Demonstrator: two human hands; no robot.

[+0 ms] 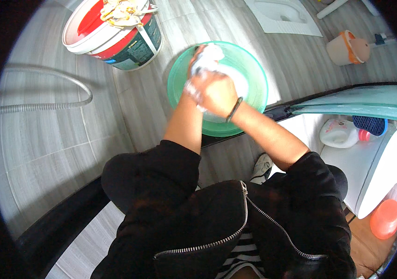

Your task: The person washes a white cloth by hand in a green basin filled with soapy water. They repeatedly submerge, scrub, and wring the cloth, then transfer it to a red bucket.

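Observation:
A green translucent plastic basin (259,66) with whitish sudsy water stands on the floor before me. Over it, my left hand (197,62) reaches to the far side, coated in white lather and closed around a white sudsy cloth (210,55) with darker patches. My right hand (217,90) is curled on top of the near part of this bundle, crossing over my left wrist. A dark band (234,110) circles my right wrist. Motion blur and foam hide the fingers and the cloth's exact shape.
A large bucket (132,47) with a red rim and a stained cloth (121,14) stands upper left. A metal shower hose (62,75) lies left. A squat toilet (278,15) and small pail (345,48) are beyond. Right are glass panels (352,101), a white bottle (339,133) and a blue-edged brush (369,123).

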